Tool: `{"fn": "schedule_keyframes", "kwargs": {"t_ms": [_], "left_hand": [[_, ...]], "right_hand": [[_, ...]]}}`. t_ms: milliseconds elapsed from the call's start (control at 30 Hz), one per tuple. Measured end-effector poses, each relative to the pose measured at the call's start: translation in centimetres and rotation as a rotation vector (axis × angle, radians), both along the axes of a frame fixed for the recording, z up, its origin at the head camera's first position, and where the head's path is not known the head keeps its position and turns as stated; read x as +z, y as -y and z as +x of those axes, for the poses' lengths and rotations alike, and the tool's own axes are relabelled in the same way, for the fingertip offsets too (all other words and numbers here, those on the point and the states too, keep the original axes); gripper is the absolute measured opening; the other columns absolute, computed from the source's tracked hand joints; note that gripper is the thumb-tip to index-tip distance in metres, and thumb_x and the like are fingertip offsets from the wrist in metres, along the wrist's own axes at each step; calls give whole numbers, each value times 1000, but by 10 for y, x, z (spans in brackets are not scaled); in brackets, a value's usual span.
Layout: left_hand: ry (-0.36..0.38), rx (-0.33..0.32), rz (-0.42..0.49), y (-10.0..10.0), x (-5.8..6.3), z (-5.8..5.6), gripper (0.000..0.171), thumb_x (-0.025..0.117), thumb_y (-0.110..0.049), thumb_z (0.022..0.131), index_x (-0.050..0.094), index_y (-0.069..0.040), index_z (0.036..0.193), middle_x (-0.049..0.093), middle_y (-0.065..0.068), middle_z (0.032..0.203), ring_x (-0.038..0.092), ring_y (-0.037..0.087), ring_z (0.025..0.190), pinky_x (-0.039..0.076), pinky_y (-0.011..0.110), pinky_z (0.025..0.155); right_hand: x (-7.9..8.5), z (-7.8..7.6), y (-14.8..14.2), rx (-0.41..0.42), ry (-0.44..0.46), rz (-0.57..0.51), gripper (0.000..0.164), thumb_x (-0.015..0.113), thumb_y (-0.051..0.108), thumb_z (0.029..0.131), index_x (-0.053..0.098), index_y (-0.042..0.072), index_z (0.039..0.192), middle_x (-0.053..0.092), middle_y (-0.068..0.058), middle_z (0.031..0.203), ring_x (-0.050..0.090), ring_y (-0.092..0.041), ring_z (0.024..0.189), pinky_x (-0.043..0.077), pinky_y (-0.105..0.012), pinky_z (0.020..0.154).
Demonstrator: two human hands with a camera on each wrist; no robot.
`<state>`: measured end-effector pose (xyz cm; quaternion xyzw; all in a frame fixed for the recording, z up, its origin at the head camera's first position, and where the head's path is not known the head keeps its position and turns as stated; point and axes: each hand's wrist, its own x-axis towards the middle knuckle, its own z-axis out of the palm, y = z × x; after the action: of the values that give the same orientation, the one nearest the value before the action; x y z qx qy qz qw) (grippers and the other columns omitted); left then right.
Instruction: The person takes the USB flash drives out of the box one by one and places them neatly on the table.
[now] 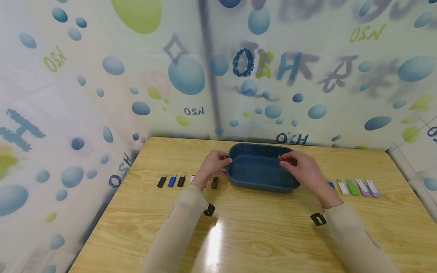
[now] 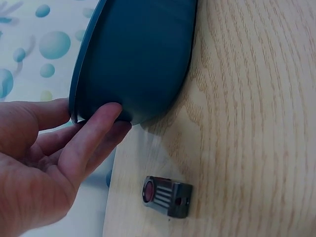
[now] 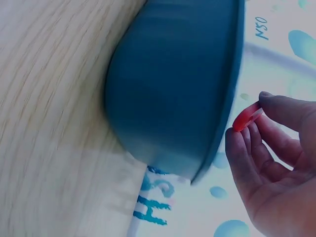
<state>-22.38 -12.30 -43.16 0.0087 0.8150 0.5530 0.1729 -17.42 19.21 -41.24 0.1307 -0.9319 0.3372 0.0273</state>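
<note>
A dark blue plastic basin (image 1: 259, 185) stands on the wooden table, its outer wall close up in both wrist views. At its left end my left hand (image 1: 214, 165) holds the rim, with fingertips against the outer wall (image 2: 138, 64). My right hand (image 1: 302, 167) is over the basin's right end, pinching a small red USB stick (image 3: 245, 117) between thumb and fingertip. Its metal plug points left in the head view. Near my left hand lies a dark metal USB stick (image 2: 168, 196); a red-and-white one (image 1: 192, 178) is partly hidden by that wrist.
Left of the basin, a black USB stick (image 1: 162, 181), a blue one (image 1: 172, 181) and another black one (image 1: 181, 180) lie in a row. On the right are a blue (image 1: 331, 184), a white (image 1: 343, 187), a green (image 1: 352, 187) and two white-and-purple sticks (image 1: 372, 188). A printed curtain (image 1: 153, 68) hangs behind.
</note>
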Motion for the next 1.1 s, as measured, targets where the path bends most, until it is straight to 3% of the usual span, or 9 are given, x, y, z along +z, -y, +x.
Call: {"fn": "schedule_keyframes", "kwargs": {"t_ms": [333,600,767,967,1100], "left_hand": [[18,-15,4,-3,-6,-2,43,60,-13,106,55,5,145,63,22,135,68,34,114,64,43,81],[10,8,6,-1,-3,0,44,61,-14,106,55,4,145,62,23,135,68,35,112,64,43,80],[10,-9,-20,0,1,4,40,61,-12,106,57,5,142,64,22,131,69,33,110,64,40,77],[-3,-9,-18,-2,0,2,41,61,-13,106,56,5,143,64,21,130,69,33,110,64,40,77],[3,-9,-23,-5,0,-3,41,61,-12,106,56,5,142,64,21,130,69,33,110,64,40,77]], "right_hand": [[1,16,-29,-81,33,-6,31,65,24,104,69,0,124,69,-20,119,67,-38,106,58,-53,84],[-11,36,-53,-117,114,-46,40,64,32,105,68,-1,126,74,-14,106,69,-26,92,55,-30,68],[-13,56,-83,-158,103,29,38,65,29,104,68,-4,123,74,-15,103,69,-27,89,54,-26,63],[-17,69,-122,-199,166,144,42,62,31,105,67,-8,119,74,-13,96,71,-36,90,55,-37,64],[-23,72,-139,-208,207,202,39,63,28,104,69,-10,111,72,-8,90,68,-28,78,52,-37,60]]}}
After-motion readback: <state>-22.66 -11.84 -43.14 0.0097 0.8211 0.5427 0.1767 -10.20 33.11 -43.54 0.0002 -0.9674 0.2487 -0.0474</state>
